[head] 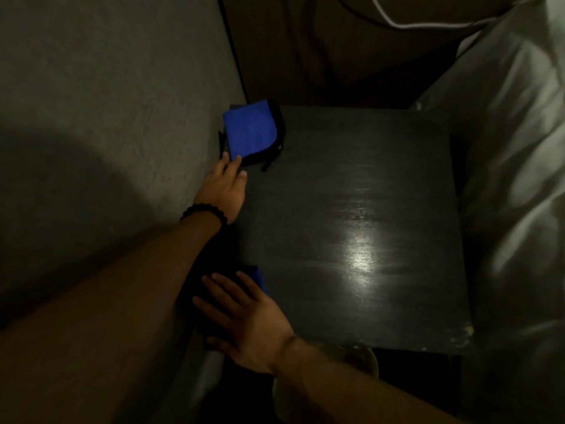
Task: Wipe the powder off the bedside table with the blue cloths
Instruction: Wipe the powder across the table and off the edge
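Note:
The dark bedside table [351, 228] fills the middle of the head view, with a shiny patch of light near its front. A folded blue cloth [250, 130] with a black edge lies at the table's far left corner. My left hand [224, 188], a bead bracelet on its wrist, touches that cloth's near edge with its fingertips. A second blue cloth [260, 278] lies at the near left edge, mostly hidden in shadow. My right hand [244, 316] rests flat on it with fingers spread. No powder is plainly visible in the dim light.
A grey wall [107, 117] runs along the table's left side. White bedding [513, 179] rises along the right. A dark headboard and a white cable [397, 24] sit behind. A pale green round object [371, 359] shows below the table's front edge.

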`<state>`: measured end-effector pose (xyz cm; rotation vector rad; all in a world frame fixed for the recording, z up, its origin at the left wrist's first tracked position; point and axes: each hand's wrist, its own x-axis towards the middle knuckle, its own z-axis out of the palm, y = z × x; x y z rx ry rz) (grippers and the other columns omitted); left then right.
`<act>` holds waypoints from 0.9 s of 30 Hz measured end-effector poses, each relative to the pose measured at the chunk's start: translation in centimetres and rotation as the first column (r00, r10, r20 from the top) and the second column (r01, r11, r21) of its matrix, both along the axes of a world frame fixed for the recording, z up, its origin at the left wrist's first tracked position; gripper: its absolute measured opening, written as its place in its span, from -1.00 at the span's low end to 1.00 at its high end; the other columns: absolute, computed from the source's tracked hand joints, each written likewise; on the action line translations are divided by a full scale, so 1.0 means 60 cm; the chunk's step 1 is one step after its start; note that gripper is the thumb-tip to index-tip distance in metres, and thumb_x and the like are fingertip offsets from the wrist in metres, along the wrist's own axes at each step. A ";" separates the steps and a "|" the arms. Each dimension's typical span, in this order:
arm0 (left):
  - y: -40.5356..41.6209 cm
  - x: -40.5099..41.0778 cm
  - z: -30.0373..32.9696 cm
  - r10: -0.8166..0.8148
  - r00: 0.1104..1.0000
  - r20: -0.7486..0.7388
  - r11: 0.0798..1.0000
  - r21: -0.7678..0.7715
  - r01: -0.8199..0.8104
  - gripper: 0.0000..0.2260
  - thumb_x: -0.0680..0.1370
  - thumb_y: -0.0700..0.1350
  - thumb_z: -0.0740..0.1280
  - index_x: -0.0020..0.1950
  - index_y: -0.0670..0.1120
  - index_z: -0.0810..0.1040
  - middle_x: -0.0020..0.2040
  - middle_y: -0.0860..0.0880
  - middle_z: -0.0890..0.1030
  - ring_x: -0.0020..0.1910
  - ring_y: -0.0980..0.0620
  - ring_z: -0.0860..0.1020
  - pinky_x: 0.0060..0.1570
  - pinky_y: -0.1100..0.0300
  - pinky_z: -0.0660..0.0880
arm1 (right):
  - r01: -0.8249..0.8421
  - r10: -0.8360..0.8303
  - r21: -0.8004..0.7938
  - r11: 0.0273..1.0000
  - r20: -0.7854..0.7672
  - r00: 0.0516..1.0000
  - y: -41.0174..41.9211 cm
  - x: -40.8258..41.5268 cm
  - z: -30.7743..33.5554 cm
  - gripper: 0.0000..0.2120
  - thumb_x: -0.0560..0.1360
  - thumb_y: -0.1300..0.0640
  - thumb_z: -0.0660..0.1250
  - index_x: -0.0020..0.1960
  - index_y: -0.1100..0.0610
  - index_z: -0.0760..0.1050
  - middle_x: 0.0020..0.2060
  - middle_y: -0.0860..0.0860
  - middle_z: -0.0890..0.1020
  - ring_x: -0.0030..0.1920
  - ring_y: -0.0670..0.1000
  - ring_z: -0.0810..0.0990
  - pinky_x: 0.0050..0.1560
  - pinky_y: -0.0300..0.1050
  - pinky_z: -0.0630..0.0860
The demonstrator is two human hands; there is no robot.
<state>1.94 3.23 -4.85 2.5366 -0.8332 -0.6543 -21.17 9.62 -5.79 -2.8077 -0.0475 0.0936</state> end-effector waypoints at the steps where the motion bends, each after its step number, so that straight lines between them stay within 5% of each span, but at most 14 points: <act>1: -0.001 0.000 0.000 0.003 1.000 0.003 1.000 0.003 -0.003 -0.56 0.68 0.06 0.00 0.56 0.03 0.13 0.60 -0.05 0.03 0.52 -0.13 0.15 0.48 0.04 0.07 | -0.008 0.008 0.006 1.000 0.008 1.000 -0.006 -0.004 0.000 -0.36 0.63 -0.24 0.17 0.63 -0.02 0.18 0.62 0.06 0.18 0.62 0.09 0.10 0.61 0.13 -0.10; 8: -0.005 -0.003 0.012 -0.006 1.000 -0.009 1.000 -0.004 0.006 -0.56 0.68 0.04 0.01 0.55 -0.03 0.16 0.59 -0.12 0.08 0.53 -0.14 0.15 0.50 -0.02 0.10 | -0.098 0.092 -0.093 0.991 -0.073 0.993 -0.047 -0.035 -0.004 -0.34 0.62 -0.25 0.11 0.65 -0.06 0.07 0.64 0.06 0.10 0.64 0.09 0.02 0.60 0.18 0.01; 12: -0.005 -0.001 0.022 -0.113 0.991 0.078 0.993 0.047 0.110 -0.55 0.67 -0.01 0.01 0.54 -0.15 0.19 0.57 -0.18 0.14 0.53 -0.20 0.12 0.48 -0.10 0.11 | -0.151 0.137 -0.127 0.980 -0.111 0.984 -0.075 -0.065 -0.009 -0.34 0.64 -0.25 0.07 0.66 -0.06 0.00 0.65 0.07 0.04 0.64 0.10 -0.06 0.61 0.18 -0.14; 18: -0.015 -0.006 0.022 -0.024 1.000 -0.005 0.998 0.060 0.024 -0.55 0.69 0.02 -0.03 0.55 -0.11 0.15 0.59 -0.15 0.07 0.54 -0.11 0.10 0.51 -0.02 0.05 | -0.180 0.166 -0.131 0.975 -0.113 0.980 -0.143 -0.136 -0.004 -0.33 0.64 -0.26 0.10 0.66 -0.04 0.02 0.65 0.08 0.03 0.64 0.10 -0.08 0.59 0.15 -0.20; 27: -0.032 -0.014 0.039 -0.080 0.952 0.297 0.994 0.094 0.055 -0.68 0.57 0.00 0.26 0.21 -0.18 0.36 0.35 -0.27 0.31 0.26 -0.29 0.34 0.18 -0.18 0.40 | -0.207 0.191 -0.230 0.951 -0.090 0.977 -0.286 -0.279 0.021 -0.43 0.68 -0.19 0.12 0.63 -0.04 0.18 0.62 0.05 0.18 0.61 0.08 0.14 0.55 0.11 0.06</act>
